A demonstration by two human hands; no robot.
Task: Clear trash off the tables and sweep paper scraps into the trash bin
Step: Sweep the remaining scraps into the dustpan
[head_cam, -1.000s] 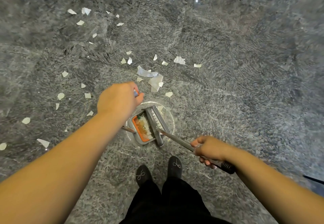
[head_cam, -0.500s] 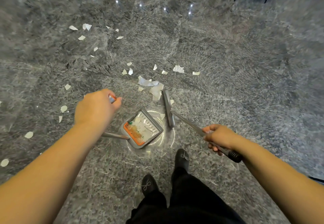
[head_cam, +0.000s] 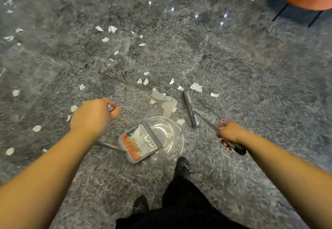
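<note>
Left hand (head_cam: 93, 116) fingers gripping dustpan (head_cam: 142, 143) handle, right hand (head_cam: 230, 132) clenched on broom (head_cam: 191, 108), paper scraps (head_cam: 166, 101) between.

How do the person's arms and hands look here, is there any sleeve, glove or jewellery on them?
Both arms are bare to the frame's edge: no sleeves show. The left hand and right hand wear no gloves, and no rings, watch or bracelets are visible.
</note>
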